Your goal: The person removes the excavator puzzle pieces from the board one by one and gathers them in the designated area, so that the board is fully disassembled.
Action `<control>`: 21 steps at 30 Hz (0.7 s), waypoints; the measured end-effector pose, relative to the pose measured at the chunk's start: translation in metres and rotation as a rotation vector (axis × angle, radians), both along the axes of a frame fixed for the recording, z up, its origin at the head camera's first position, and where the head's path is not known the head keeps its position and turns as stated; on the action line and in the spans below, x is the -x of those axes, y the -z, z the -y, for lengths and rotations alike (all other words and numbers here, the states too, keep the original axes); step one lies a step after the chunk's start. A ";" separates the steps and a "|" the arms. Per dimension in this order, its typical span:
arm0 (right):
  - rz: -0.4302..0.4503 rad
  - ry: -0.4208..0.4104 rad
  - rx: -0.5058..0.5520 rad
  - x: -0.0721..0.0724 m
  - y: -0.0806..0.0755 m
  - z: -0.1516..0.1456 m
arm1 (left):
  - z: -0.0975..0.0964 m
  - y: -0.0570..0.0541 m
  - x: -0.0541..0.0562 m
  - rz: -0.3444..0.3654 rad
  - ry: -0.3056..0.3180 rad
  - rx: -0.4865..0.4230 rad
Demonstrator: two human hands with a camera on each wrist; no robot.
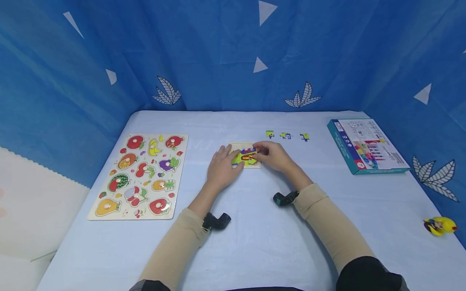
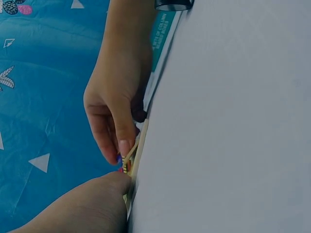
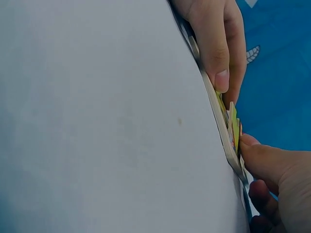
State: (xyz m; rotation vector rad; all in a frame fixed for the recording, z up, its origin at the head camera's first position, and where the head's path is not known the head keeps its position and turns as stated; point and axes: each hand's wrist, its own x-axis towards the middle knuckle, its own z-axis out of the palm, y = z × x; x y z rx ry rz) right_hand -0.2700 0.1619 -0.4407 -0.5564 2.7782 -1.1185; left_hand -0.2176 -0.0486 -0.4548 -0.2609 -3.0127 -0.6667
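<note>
On the table between the hands lies a small wooden puzzle board [image 1: 250,165] with a yellow-green picture. My left hand [image 1: 223,167] rests along its left side, fingers extended, its thumb touching the board's lower part. At the right edge, my right hand [image 1: 274,155] pinches a puzzle piece [image 3: 235,124], which stands tilted above the board in the right wrist view. The left wrist view has the right thumb and fingers at that piece too, partly hidden. Behind the board lie three loose puzzle pieces, the middle puzzle piece [image 1: 286,136] among them.
A large fruit puzzle board [image 1: 181,161] lies at the left. Toward the back right is a teal and white box [image 1: 378,145]. A yellow duck toy [image 1: 440,225] sits near the right table edge. Blue cloth [image 1: 225,52] hangs behind the table.
</note>
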 end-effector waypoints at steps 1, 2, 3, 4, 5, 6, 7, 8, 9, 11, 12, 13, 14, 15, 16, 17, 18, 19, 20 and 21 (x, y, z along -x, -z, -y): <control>0.003 0.001 -0.001 0.000 0.000 0.000 | 0.000 0.000 0.000 0.000 0.000 -0.001; 0.006 0.003 -0.001 0.000 -0.001 0.000 | 0.000 0.000 0.000 0.002 -0.001 0.000; 0.008 0.005 -0.001 0.000 -0.002 -0.001 | 0.000 0.000 0.000 0.002 -0.001 0.000; 0.012 0.006 -0.002 0.000 -0.002 -0.001 | 0.000 0.000 0.000 0.003 -0.001 0.001; 0.015 0.009 -0.002 0.001 -0.003 -0.001 | 0.000 0.000 0.000 0.003 -0.002 0.003; 0.020 0.012 0.000 0.001 -0.003 -0.001 | 0.000 0.000 0.000 0.003 -0.002 0.003; 0.027 0.014 0.001 0.001 -0.004 -0.001 | 0.000 0.001 0.000 0.004 -0.003 0.006; 0.030 0.016 0.001 0.002 -0.004 -0.001 | 0.000 0.001 0.000 0.004 -0.003 0.009; 0.030 0.017 -0.001 0.002 -0.004 -0.001 | 0.000 0.001 0.000 0.004 -0.003 0.012; 0.033 0.020 -0.004 0.002 -0.005 0.000 | 0.000 0.001 0.001 0.007 -0.004 0.017; 0.035 0.022 -0.003 0.003 -0.005 0.000 | 0.000 0.001 0.001 0.007 -0.005 0.018; 0.037 0.022 -0.003 0.003 -0.005 0.000 | 0.000 0.001 0.001 0.008 -0.005 0.020; 0.042 0.025 0.000 0.004 -0.005 0.000 | 0.000 0.001 0.001 0.009 -0.005 0.020; 0.052 0.029 0.005 0.005 -0.005 0.000 | 0.000 0.001 0.001 0.010 -0.006 0.020; 0.065 0.034 0.011 0.005 -0.006 -0.001 | 0.000 0.000 0.000 0.012 -0.005 0.020; 0.081 0.039 0.018 0.006 -0.006 -0.001 | 0.000 0.000 0.000 0.013 -0.005 0.019; 0.094 0.043 0.025 0.007 -0.006 -0.002 | 0.000 0.000 0.000 0.014 -0.004 0.017; 0.107 0.047 0.031 0.009 -0.006 -0.002 | 0.000 0.000 0.000 0.016 -0.003 0.017; 0.119 0.051 0.035 0.009 -0.006 -0.002 | 0.000 0.000 0.000 0.017 -0.001 0.016; 0.127 0.054 0.038 0.010 -0.007 -0.002 | 0.000 0.000 0.000 0.018 0.000 0.015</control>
